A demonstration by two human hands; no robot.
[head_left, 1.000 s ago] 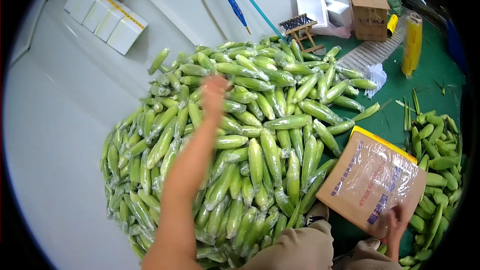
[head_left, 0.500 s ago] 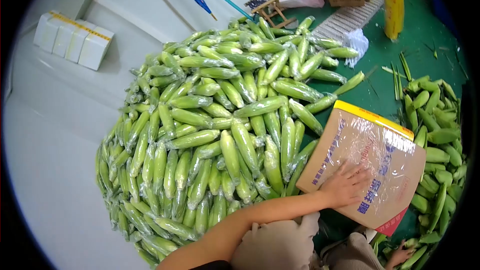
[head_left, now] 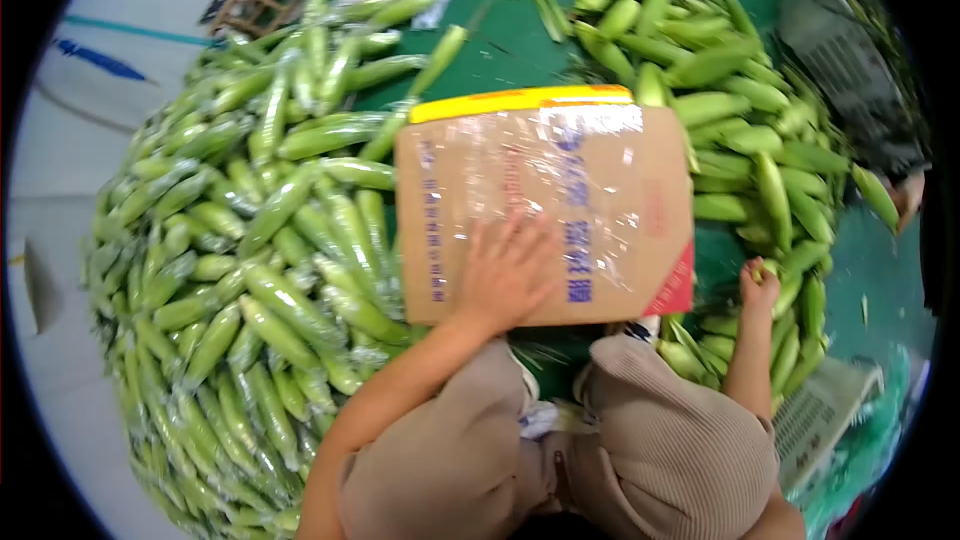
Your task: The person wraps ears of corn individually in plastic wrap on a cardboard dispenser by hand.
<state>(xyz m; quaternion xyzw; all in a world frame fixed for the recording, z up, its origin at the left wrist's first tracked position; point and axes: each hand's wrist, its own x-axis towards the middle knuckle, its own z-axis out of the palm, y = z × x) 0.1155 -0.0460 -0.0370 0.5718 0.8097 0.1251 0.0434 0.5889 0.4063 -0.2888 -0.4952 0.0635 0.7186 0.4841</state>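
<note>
My left hand (head_left: 508, 265) lies flat with fingers spread on a cardboard box (head_left: 650, 210). Clear film or tape covers the top of this box, which has blue print and a yellow strip along its far edge. My right hand (head_left: 760, 285) is at the near side of a pile of unwrapped green corn (head_left: 755, 140). Its fingers are curled around the end of an ear of corn (head_left: 766, 267), mostly hidden by the hand. Left of the box is a large heap of film-wrapped corn (head_left: 270, 210).
At the right edge, another person's hand (head_left: 908, 198) is by an ear of corn (head_left: 876, 198). Behind stands a grey crate (head_left: 840, 50) with husks. A pale crate (head_left: 825, 415) and green plastic (head_left: 880, 450) lie at lower right. A small wooden stool (head_left: 255, 5) stands far left.
The view has swung to the right, bringing the unwrapped pile and crates in. My left hand stays on the box. My right hand has gone from loosely reaching to closed on an ear of corn.
</note>
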